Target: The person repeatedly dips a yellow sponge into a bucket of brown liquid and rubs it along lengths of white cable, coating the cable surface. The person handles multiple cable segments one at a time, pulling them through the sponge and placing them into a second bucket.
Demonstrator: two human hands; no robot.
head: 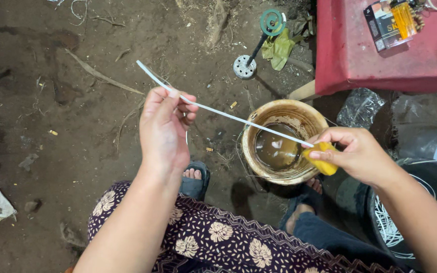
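My left hand (165,126) pinches a long thin white strip (228,116) near its far end, which pokes out up and to the left. The strip stretches down to the right across a round bowl (315,121) holding brown liquid. My right hand (352,154) grips a small yellow sponge-like piece (322,159) folded around the strip's other end, just above the bowl's right rim. Both hands are over my lap, which is covered by a dark patterned cloth (218,237).
Bare dirt ground lies all around, with twigs and scraps. A red plastic table (360,55) at the top right carries small packets and a yellow lighter. A green coil on a metal stand (251,50) stands behind the bowl. A dark basin (421,202) sits at the right.
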